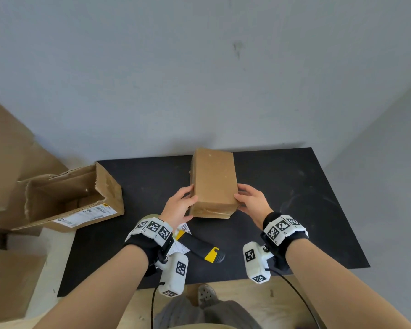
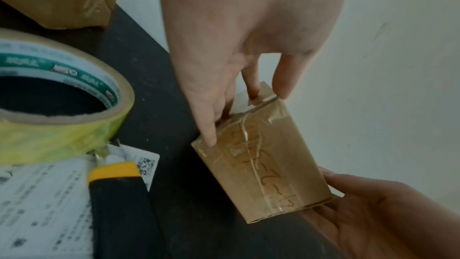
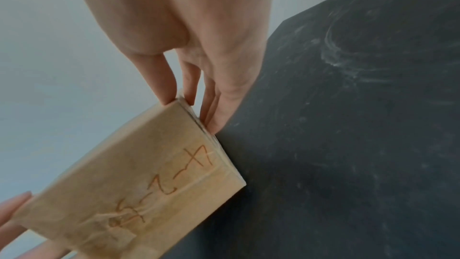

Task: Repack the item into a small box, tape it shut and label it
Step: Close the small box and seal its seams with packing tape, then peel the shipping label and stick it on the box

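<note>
small box (image 1: 213, 184) between left hand (image 1: 178, 207), right hand (image 1: 251, 200)

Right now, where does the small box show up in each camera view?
Head: the small box sits centre, held between both hands over the black mat.
Left wrist: lower centre-right, taped face showing.
Right wrist: lower left.
Shared landmark: the handwriting under the tape, seen in both wrist views.
</note>
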`<state>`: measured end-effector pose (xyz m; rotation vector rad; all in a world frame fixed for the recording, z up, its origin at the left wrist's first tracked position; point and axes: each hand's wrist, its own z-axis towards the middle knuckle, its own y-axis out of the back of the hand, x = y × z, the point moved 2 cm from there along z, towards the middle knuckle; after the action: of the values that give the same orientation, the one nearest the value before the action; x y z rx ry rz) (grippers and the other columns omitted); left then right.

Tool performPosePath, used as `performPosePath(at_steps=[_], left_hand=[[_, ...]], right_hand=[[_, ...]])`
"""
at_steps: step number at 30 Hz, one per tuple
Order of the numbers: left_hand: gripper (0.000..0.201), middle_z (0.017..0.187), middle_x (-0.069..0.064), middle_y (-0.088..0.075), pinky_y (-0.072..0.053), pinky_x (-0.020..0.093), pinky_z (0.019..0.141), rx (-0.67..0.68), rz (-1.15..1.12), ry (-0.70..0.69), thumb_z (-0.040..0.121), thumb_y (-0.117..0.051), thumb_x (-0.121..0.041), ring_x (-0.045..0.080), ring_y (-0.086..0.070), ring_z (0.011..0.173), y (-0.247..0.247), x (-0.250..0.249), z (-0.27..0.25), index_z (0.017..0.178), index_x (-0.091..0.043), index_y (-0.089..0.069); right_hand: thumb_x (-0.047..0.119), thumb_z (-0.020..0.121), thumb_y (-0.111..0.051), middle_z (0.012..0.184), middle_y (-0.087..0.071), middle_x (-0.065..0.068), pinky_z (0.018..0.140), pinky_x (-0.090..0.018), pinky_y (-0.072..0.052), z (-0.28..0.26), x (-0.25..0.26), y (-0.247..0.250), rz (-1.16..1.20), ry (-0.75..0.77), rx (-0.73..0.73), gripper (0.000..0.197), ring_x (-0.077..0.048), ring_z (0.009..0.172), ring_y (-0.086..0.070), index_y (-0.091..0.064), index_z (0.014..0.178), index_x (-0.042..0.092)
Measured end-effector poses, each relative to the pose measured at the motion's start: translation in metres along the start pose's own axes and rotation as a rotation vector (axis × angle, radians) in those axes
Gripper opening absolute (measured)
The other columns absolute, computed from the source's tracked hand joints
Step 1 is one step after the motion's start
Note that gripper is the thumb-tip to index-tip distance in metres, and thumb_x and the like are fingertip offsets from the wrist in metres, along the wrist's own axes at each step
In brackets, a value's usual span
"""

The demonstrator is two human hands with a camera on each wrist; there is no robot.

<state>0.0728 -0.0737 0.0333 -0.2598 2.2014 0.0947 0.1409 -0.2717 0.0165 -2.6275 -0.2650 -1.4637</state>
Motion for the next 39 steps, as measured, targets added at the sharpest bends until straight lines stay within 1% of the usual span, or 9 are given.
performPosePath(at_steps=[5,8,12,16,18,21,27,33,39], left_hand=[[0.040,0.135,-0.001,-0.053,-0.047,0.037,0.089,0.023,-0.030,-0.011,0.094,-0.050,-0.001,0.021,-0.049,0.124,-0.013,0.005,0.005,0.125,-0.027,-0.052],[0.043,0.137,-0.001,-0.051,-0.046,0.035,0.088,-0.004,0.000,-0.028,0.094,-0.045,0.004,0.021,-0.045,0.129,-0.017,0.004,0.005,0.124,-0.026,-0.053],[0.050,0.141,0.001,-0.046,-0.038,0.038,0.098,-0.026,0.052,-0.019,0.094,-0.045,0.005,0.021,-0.039,0.133,-0.019,0.001,0.003,0.139,-0.017,-0.043],[0.052,0.143,0.006,-0.045,-0.037,0.035,0.106,-0.047,0.255,-0.112,0.093,-0.047,0.005,0.022,-0.038,0.135,-0.016,0.001,0.006,0.141,-0.012,-0.040],[0.050,0.141,0.008,-0.048,-0.035,0.036,0.109,-0.051,0.409,-0.181,0.092,-0.050,0.002,0.022,-0.043,0.133,-0.014,0.002,0.003,0.140,-0.009,-0.042],[0.042,0.135,0.006,-0.054,-0.039,0.031,0.105,-0.079,0.654,-0.252,0.093,-0.051,-0.008,0.020,-0.051,0.125,-0.007,0.002,-0.006,0.135,-0.015,-0.049],[0.036,0.129,0.001,-0.058,-0.045,0.036,0.097,-0.054,1.042,-0.392,0.095,-0.048,-0.026,0.020,-0.056,0.115,0.019,0.004,-0.044,0.131,-0.022,-0.051],[0.031,0.119,0.000,-0.056,-0.048,0.035,0.083,-0.093,1.325,-0.479,0.098,-0.040,-0.030,0.020,-0.054,0.108,0.051,0.026,-0.085,0.123,-0.019,-0.053],[0.030,0.121,-0.004,-0.053,-0.050,0.038,0.083,-0.092,1.351,-0.413,0.097,-0.039,-0.030,0.017,-0.051,0.112,0.089,0.079,-0.109,0.121,-0.020,-0.055]], right_hand=[[-0.006,0.092,-0.047,0.118,-0.061,-0.015,0.099,-0.044,-0.047,0.003,0.001,0.011,-0.091,-0.005,-0.028,0.036,-0.028,0.111,-0.059,-0.054,0.124,0.006],[-0.008,0.090,-0.048,0.116,-0.062,-0.016,0.097,-0.042,-0.049,0.002,0.000,0.012,-0.113,0.008,-0.030,0.037,-0.027,0.105,-0.060,-0.055,0.123,0.007],[-0.008,0.089,-0.052,0.110,-0.063,-0.014,0.090,-0.034,-0.050,0.001,0.004,0.010,-0.152,0.042,-0.047,0.037,-0.022,0.098,-0.060,-0.055,0.123,0.004],[-0.001,0.088,-0.056,0.104,-0.065,-0.006,0.093,-0.036,-0.051,0.000,0.005,0.008,-0.273,0.068,-0.088,0.035,-0.021,0.097,-0.063,-0.058,0.122,0.009],[0.005,0.087,-0.058,0.110,-0.067,-0.004,0.095,-0.034,-0.049,-0.005,0.008,0.007,-0.417,0.091,-0.128,0.035,-0.020,0.101,-0.063,-0.060,0.120,0.015],[0.020,0.089,-0.058,0.123,-0.061,-0.003,0.098,-0.032,-0.045,-0.021,0.017,0.001,-0.659,0.163,-0.159,0.038,-0.019,0.113,-0.057,-0.056,0.127,0.018],[0.029,0.096,-0.044,0.138,-0.045,0.000,0.101,-0.034,-0.038,-0.063,0.023,-0.031,-1.148,0.340,-0.063,0.035,-0.020,0.127,-0.042,-0.054,0.129,0.019],[0.030,0.096,-0.042,0.137,-0.047,0.002,0.087,-0.036,-0.047,-0.095,-0.007,-0.080,-1.336,0.430,0.024,0.035,-0.026,0.115,-0.052,-0.052,0.129,0.022],[0.029,0.096,-0.043,0.138,-0.045,0.002,0.096,-0.034,-0.042,-0.113,-0.057,-0.125,-1.380,0.467,0.181,0.036,-0.021,0.123,-0.045,-0.051,0.131,0.021]])
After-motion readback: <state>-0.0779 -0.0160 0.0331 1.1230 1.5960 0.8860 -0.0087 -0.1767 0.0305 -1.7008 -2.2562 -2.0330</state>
